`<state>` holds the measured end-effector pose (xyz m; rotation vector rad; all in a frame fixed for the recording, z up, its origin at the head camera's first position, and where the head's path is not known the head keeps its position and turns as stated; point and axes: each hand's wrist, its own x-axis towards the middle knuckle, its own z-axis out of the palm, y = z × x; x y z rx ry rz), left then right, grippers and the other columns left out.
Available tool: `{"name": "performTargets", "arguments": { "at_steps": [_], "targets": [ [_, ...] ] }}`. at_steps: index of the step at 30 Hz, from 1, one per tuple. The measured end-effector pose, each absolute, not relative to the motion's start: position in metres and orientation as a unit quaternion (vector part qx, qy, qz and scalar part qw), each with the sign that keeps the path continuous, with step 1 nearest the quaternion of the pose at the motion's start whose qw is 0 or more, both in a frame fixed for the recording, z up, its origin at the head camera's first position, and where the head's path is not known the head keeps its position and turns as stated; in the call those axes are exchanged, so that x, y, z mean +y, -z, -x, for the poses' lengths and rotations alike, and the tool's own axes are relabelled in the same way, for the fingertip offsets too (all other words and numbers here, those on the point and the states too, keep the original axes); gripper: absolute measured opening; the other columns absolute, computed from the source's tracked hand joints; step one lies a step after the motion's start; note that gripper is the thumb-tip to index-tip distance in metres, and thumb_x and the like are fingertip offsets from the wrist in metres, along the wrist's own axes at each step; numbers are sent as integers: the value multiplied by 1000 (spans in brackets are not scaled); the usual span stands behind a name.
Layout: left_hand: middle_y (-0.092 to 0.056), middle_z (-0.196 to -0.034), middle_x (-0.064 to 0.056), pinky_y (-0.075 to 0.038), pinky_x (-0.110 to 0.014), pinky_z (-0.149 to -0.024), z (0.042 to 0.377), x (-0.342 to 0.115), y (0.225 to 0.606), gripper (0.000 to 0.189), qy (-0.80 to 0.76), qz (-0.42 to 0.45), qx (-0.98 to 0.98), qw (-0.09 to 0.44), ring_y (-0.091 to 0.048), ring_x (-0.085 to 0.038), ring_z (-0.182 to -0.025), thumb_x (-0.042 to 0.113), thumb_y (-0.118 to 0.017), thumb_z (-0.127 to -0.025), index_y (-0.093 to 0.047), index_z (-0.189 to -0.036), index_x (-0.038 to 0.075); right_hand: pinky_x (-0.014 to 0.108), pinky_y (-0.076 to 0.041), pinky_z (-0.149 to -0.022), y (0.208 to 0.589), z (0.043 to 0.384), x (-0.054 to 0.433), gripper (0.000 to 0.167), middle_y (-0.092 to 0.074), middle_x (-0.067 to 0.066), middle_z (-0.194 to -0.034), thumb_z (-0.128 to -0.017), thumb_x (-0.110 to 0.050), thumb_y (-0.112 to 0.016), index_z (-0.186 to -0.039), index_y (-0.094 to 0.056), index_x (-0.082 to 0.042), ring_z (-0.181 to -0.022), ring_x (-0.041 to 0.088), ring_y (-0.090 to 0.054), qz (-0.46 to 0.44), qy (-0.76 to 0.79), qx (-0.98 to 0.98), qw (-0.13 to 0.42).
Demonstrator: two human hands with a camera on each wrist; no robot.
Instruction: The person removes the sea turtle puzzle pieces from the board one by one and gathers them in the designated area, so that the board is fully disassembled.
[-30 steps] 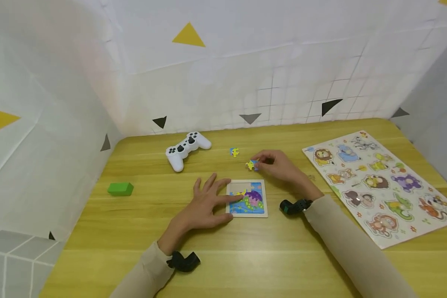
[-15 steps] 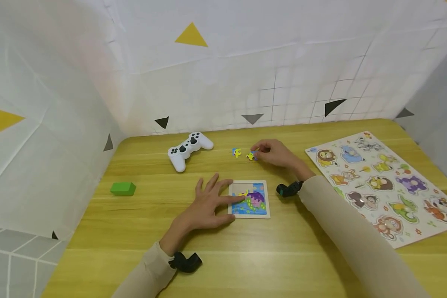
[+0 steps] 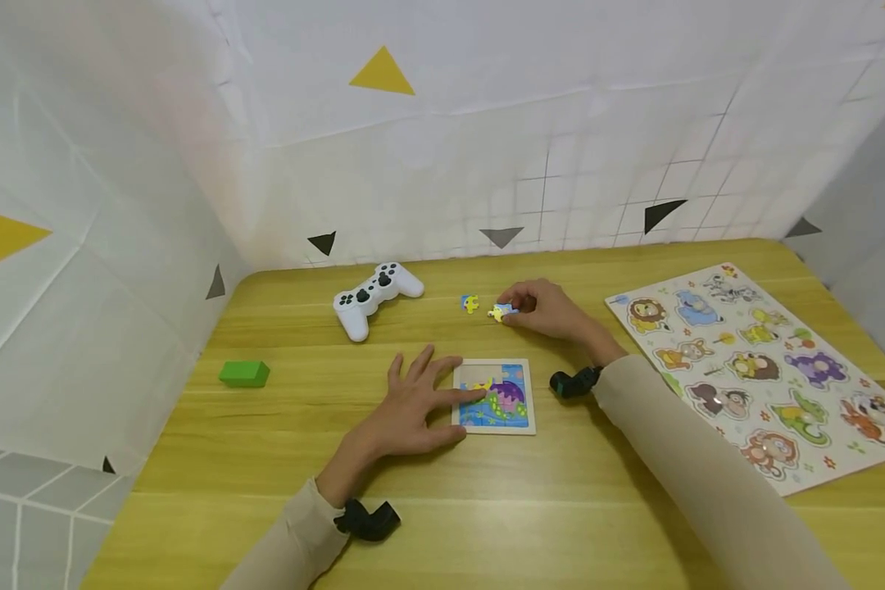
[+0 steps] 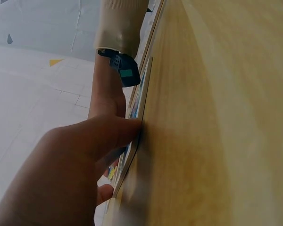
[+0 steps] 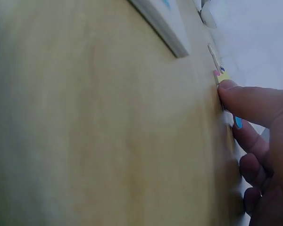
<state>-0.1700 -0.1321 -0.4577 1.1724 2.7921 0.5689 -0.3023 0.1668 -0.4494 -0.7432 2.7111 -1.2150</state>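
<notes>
near the middle of the table (image 3: 501, 508), the puzzle (image 3: 497, 431) is lying flat, its picture showing a purple and pink shape with green over blue, and its upper left part is showing bare pale wood. my left hand (image 3: 413, 410) is reaching over it from the left, the fingers spreading wide and gripping nothing: the thumb is touching the edge by the lower left corner, the index finger is stretching across the picture to the purple part, and the middle finger is lying at the upper left corner. the other two are pointing away over the table.

beyond the puzzle, my right hand (image 3: 549, 310) is pinching a piece (image 3: 499, 313) by its right side between thumb and forefinger, those two fingers parting only by its thickness while the rest are curling loosely behind. the piece is showing yellow and blue; i cannot tell whether it is touching the table. near it on the left, a second piece (image 3: 470, 304), also yellow and blue, is lying on the table.

farther left, a white controller (image 3: 378, 299) is lying at a slant, and a green block (image 3: 244, 374) is sitting near the table's left edge. to my right, a large animal board (image 3: 763, 389) is lying askew, well apart from the puzzle. black wrist cameras (image 3: 369, 520) are sitting at both my cuffs.
</notes>
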Motion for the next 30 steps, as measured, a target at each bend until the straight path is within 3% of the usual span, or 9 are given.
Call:
{"name": "performTargets", "arguments": {
  "at_steps": [8,30],
  "targets": [
    [-31,-165,-3,-1,-79,-112,169,-131,460,53,-182,-379,907,31,-9,-47,-157,58,-57,-94,-51,-145,50,48,-53,-88,456,316,166,27,-75,13,-105,-91,-23,-78,-115,-77,-10,-99,30,-66,257,339,905,-13],
    [-30,-166,-3,0,-80,-112,171,-132,457,52,-184,-378,907,36,-8,-47,-157,59,-56,-94,-51,-145,50,52,-50,-90,455,322,164,30,-72,20,-108,-93,-21,-74,-120,-74,-7,-101,34,-64,232,351,907,-21]
  ]
}}
